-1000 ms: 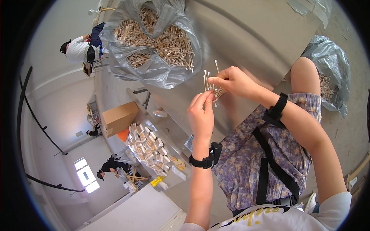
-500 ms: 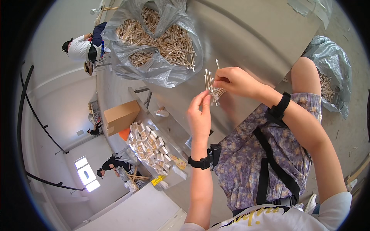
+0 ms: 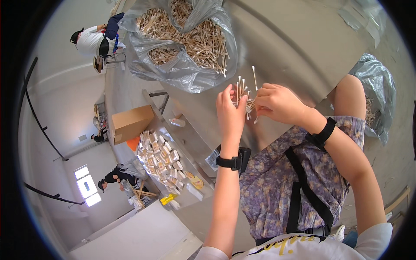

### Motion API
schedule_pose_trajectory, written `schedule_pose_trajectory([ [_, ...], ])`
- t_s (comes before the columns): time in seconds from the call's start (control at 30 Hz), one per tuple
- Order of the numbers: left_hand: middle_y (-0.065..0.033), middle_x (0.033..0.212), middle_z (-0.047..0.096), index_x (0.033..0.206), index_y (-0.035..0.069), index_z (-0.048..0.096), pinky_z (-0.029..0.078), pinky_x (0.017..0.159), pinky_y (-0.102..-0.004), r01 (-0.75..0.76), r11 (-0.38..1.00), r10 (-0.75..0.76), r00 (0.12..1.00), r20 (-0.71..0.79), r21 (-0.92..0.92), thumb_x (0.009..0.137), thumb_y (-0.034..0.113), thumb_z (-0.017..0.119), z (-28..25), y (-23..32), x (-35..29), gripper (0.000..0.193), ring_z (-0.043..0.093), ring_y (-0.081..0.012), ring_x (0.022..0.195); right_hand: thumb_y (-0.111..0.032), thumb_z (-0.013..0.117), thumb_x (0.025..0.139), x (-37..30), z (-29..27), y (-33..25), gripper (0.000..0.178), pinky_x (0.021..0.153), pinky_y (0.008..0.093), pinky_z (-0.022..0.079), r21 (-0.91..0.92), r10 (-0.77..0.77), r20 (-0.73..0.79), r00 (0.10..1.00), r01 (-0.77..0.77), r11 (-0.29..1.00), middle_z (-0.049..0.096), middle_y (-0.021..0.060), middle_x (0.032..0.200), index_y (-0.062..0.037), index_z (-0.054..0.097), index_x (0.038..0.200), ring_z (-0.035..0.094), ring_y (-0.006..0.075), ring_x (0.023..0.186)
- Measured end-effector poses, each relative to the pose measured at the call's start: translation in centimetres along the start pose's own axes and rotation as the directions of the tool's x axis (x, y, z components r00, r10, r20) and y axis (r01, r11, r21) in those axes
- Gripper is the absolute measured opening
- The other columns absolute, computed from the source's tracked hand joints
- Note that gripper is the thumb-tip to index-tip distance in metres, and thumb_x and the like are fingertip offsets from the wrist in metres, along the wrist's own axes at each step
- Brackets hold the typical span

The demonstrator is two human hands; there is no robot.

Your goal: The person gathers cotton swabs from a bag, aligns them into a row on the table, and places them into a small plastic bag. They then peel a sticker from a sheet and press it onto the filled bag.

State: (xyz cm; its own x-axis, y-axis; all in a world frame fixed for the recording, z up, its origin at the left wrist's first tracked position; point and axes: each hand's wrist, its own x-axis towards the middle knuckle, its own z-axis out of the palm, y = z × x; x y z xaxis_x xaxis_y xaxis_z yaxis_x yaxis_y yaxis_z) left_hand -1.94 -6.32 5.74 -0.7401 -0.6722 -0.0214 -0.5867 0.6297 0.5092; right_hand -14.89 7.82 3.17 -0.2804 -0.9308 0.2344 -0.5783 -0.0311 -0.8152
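My left hand (image 3: 230, 113) grips a small bunch of cotton swabs (image 3: 241, 90), their white tips standing up between thumb and fingers. Close at its right, my right hand (image 3: 279, 104) has its fingers pinched together. A cotton swab (image 3: 256, 119) pokes out below those fingertips. Beyond my hands, a single loose cotton swab (image 3: 254, 79) lies on the metal table (image 3: 286, 56). A big grey plastic bag (image 3: 173, 80), open at the top, sits at the far left of the table, heaped with cotton swabs (image 3: 201, 45).
Another grey plastic bag (image 3: 379, 82) with swabs stands on the floor at right. To the left, a second table bears many small white packs (image 3: 158, 158) and a cardboard box (image 3: 132, 124). Several people work farther off, one in a white shirt (image 3: 92, 42).
My left hand has shifted up, its fingers now more around the bunch. My right hand has drawn down and right, away from the swab tips. The whole view has also shifted slightly.
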Motion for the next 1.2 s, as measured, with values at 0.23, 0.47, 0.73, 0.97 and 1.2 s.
schedule_pose_trajectory([
  [0.23,-0.0100,0.101,0.067,0.115,0.000,0.066,0.051,0.087,-0.0339,0.018,0.969,0.052,0.961,0.273,-0.247,0.086,0.003,0.070,-0.7,-0.7,0.0,0.029,0.065,-0.0210,0.095,-0.009,0.073,0.075,0.7,0.6,-0.1,0.041,0.108,0.0429,0.040,-0.300,-0.173,-0.122,0.977,0.130,0.945,0.062,0.0048,0.123,-0.0065,0.062,0.115,0.050,0.0244,0.129],
  [0.47,-0.0089,0.105,0.067,0.116,0.002,0.067,0.051,0.089,-0.0333,-0.215,0.975,0.218,0.974,0.060,-0.059,0.083,0.002,0.073,-1.9,-0.9,-2.9,0.034,0.065,-0.0243,0.097,-0.007,0.068,0.078,0.7,1.1,1.2,0.035,0.118,0.0450,0.032,-0.276,-0.165,-0.003,0.986,0.158,0.948,0.067,0.0047,0.118,-0.0073,0.065,0.113,0.051,0.0241,0.131],
  [0.73,-0.0074,0.098,0.066,0.101,0.003,0.072,0.052,0.078,-0.0331,-0.134,0.990,0.132,0.990,-0.041,-0.035,0.083,0.002,0.073,-0.8,-2.7,-4.2,0.019,0.065,-0.0228,0.085,-0.008,0.068,0.075,1.0,1.4,1.6,0.010,0.104,0.0360,0.044,-0.293,-0.217,-0.129,0.968,0.171,0.941,0.067,0.0009,0.093,-0.0086,0.071,0.084,0.061,0.0194,0.099],
  [0.97,-0.0081,0.091,0.066,0.095,0.002,0.072,0.051,0.074,-0.0313,-0.143,0.990,0.142,0.988,-0.056,-0.007,0.085,0.001,0.071,-2.0,-4.6,-4.8,0.010,0.065,-0.0220,0.081,-0.009,0.074,0.072,1.0,1.2,1.6,0.015,0.098,0.0364,0.046,-0.320,-0.181,-0.101,0.978,0.140,0.937,0.068,0.0003,0.097,-0.0082,0.074,0.087,0.060,0.0200,0.101],
  [1.2,-0.0080,0.092,0.066,0.094,0.001,0.071,0.052,0.075,-0.0310,-0.067,0.998,0.069,0.994,-0.079,0.021,0.085,-0.001,0.070,-2.8,-5.7,-5.4,0.009,0.066,-0.0200,0.082,-0.011,0.071,0.072,1.3,1.6,1.7,0.010,0.096,0.0337,0.046,-0.367,-0.176,-0.152,0.973,0.109,0.924,0.065,-0.0013,0.090,-0.0101,0.072,0.082,0.059,0.0185,0.099],
])
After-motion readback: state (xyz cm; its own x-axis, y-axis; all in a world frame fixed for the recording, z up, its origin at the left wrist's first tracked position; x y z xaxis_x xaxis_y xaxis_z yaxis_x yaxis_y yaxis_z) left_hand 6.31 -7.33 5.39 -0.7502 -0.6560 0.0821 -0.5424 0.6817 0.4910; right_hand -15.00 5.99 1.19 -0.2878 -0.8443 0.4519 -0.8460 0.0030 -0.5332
